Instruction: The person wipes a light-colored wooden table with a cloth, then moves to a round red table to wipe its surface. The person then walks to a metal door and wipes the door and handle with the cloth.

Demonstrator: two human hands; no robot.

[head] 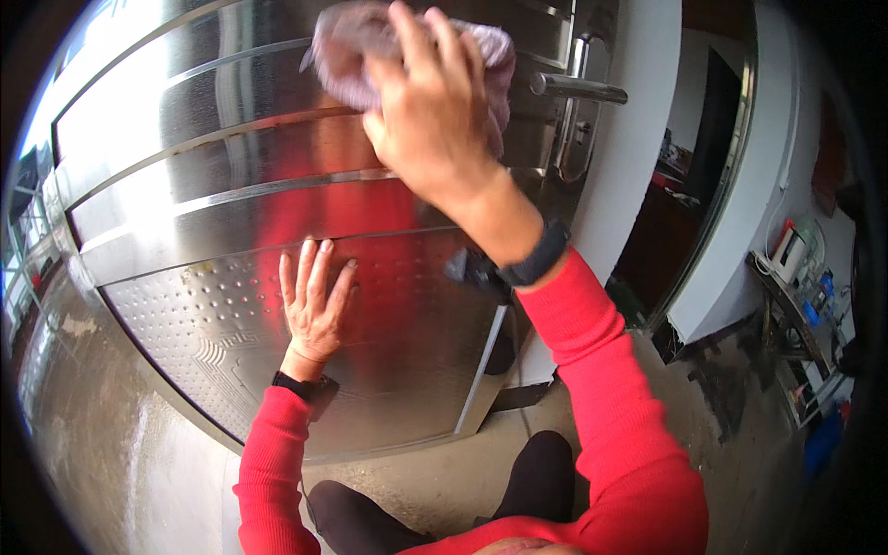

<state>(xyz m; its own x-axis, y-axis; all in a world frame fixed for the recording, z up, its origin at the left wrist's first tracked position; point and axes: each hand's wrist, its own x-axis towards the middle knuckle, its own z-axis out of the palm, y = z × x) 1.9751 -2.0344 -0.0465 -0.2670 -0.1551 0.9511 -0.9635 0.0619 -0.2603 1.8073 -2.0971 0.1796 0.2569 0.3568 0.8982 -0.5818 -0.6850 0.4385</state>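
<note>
A stainless steel door with horizontal ribs and an embossed, dimpled lower panel stands in front of me. My right hand grips a pinkish-purple cloth, pressed to the upper part of the door; hand and cloth are slightly blurred. Lower and to the left, my left hand rests on the dimpled panel with its fingers spread, holding nothing. A lever handle on a metal plate sits to the right of the cloth. Red sleeves and dark wristbands show on both my arms.
An open doorway lies to the right of the door, beyond a white wall strip. Farther right, a small stand holds assorted items, including blue ones. A concrete floor extends around the door's base, near my knees.
</note>
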